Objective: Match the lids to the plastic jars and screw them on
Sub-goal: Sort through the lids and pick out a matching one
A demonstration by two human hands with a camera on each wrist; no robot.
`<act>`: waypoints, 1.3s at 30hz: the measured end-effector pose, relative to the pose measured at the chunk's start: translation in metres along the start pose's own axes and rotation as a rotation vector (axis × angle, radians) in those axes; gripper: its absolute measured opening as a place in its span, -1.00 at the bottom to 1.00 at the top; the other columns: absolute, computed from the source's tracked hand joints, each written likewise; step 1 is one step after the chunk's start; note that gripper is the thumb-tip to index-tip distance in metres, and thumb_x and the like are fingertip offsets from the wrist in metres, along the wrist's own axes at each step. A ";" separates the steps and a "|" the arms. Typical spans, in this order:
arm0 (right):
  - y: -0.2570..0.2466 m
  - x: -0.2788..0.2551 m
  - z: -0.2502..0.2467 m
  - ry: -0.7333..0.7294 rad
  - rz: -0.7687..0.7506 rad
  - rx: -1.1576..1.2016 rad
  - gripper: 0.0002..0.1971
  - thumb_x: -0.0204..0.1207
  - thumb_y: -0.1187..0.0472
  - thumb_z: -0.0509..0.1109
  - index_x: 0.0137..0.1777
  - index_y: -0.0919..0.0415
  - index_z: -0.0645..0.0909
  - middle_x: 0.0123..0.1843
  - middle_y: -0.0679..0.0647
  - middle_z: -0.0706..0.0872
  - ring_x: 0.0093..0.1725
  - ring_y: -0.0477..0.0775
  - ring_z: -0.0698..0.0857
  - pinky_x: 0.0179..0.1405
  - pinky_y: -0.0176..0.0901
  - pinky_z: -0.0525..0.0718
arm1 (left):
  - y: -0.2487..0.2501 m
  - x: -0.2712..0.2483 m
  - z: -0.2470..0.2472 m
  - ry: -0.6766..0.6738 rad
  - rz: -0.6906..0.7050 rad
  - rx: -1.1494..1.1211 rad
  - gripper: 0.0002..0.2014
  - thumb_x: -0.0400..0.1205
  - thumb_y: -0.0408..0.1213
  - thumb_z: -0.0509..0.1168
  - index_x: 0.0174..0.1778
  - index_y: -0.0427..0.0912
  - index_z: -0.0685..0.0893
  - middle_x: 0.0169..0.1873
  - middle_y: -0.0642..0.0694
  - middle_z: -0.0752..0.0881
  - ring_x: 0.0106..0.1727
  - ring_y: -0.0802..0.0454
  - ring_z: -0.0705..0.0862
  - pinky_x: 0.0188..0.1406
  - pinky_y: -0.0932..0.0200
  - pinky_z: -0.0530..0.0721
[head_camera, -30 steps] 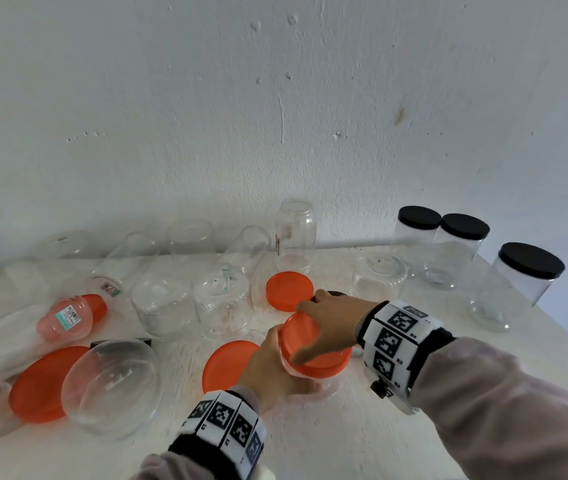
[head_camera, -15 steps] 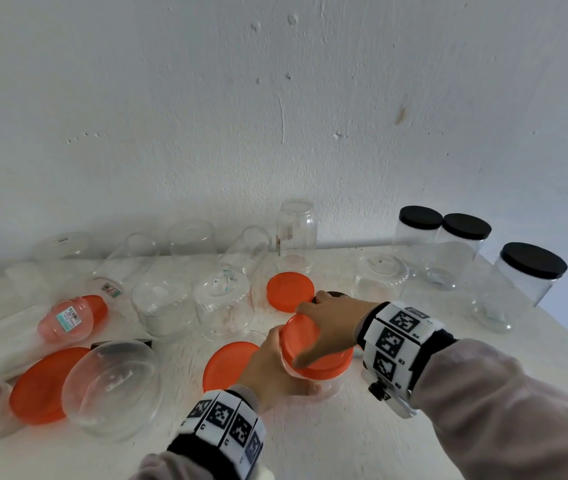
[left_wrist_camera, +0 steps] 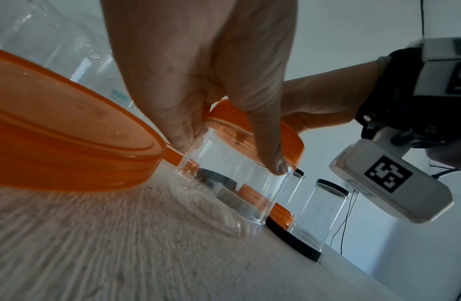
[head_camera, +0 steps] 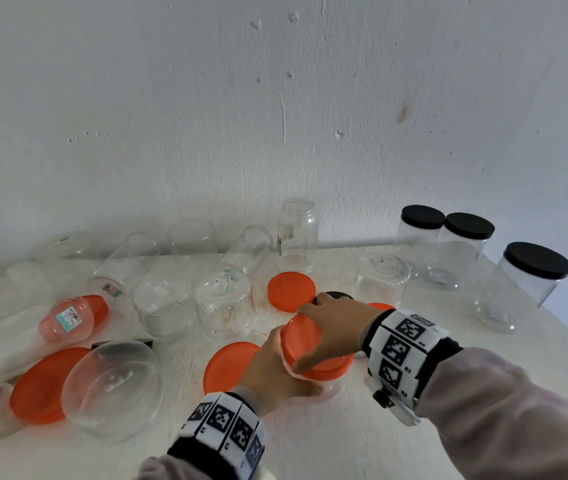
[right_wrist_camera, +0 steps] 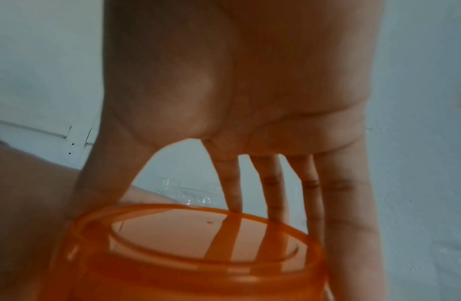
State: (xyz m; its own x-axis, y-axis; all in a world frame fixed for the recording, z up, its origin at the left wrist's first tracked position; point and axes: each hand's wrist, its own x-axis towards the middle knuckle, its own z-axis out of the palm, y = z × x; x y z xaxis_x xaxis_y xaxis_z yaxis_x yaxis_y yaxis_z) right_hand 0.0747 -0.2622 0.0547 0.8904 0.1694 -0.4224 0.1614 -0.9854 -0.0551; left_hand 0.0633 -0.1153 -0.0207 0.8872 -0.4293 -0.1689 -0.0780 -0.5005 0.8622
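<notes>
Orange lid [head_camera: 313, 344]: sits on the clear jar [left_wrist_camera: 232, 183], near the worktop's [head_camera: 327, 445] front middle.
Right hand [head_camera: 334, 327]: fingers curl over the lid's rim.
Left hand [head_camera: 275, 372]: fingers wrap the jar wall.
Risk: cross-threading if turned tilted; thin jar may flex or slip.

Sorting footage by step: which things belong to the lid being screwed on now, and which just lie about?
In use: left hand, clear jar, orange lid, right hand.
Lying about: three black-lidded jars, loose orange lids, open jars.
</notes>
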 end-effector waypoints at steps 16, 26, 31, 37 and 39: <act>-0.003 -0.001 -0.003 -0.083 -0.008 -0.013 0.07 0.18 -0.44 0.47 0.62 -0.25 -0.02 0.60 0.02 0.16 0.55 0.27 0.23 0.35 0.33 0.47 | 0.000 0.000 -0.001 0.003 -0.005 -0.001 0.10 0.22 -0.11 0.66 0.58 -0.06 0.12 0.40 0.03 0.47 0.39 0.05 0.48 0.42 0.01 0.50; 0.000 -0.002 -0.002 -0.053 -0.010 -0.022 0.02 0.20 -0.49 0.41 0.61 -0.21 0.06 0.53 0.04 0.27 0.46 0.25 0.33 0.28 0.24 0.55 | 0.001 -0.001 -0.001 0.004 -0.004 -0.027 0.07 0.22 -0.15 0.67 0.56 -0.06 0.16 0.37 0.03 0.49 0.36 0.04 0.51 0.40 0.00 0.52; 0.000 -0.001 0.002 -0.047 0.028 0.013 0.09 0.15 -0.52 0.41 0.63 -0.21 0.00 0.59 0.07 0.20 0.51 0.29 0.30 0.32 0.26 0.51 | -0.001 0.000 0.000 0.010 0.003 -0.027 0.08 0.20 -0.15 0.68 0.56 -0.06 0.16 0.37 0.05 0.50 0.34 0.09 0.51 0.37 0.11 0.52; 0.006 -0.002 -0.006 -0.135 -0.086 0.018 0.04 0.24 -0.21 0.58 0.60 -0.38 -0.05 0.57 -0.11 0.14 0.54 0.18 0.16 0.38 0.38 0.42 | -0.001 0.001 0.000 0.012 -0.005 0.018 0.09 0.22 -0.13 0.66 0.56 -0.05 0.11 0.39 0.03 0.45 0.35 0.08 0.48 0.37 0.13 0.49; 0.006 -0.002 -0.003 -0.116 -0.065 0.011 0.04 0.22 -0.33 0.53 0.60 -0.34 -0.04 0.55 -0.08 0.17 0.54 0.20 0.17 0.37 0.38 0.44 | -0.001 0.001 0.000 0.009 -0.002 0.007 0.08 0.22 -0.12 0.67 0.55 -0.04 0.13 0.38 0.04 0.47 0.35 0.08 0.49 0.37 0.12 0.51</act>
State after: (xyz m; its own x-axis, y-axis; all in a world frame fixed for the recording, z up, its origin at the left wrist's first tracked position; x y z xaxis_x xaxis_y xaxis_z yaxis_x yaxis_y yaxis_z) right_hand 0.0756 -0.2682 0.0578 0.8228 0.2305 -0.5195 0.2123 -0.9726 -0.0953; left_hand 0.0640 -0.1147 -0.0219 0.8913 -0.4216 -0.1667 -0.0792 -0.5068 0.8584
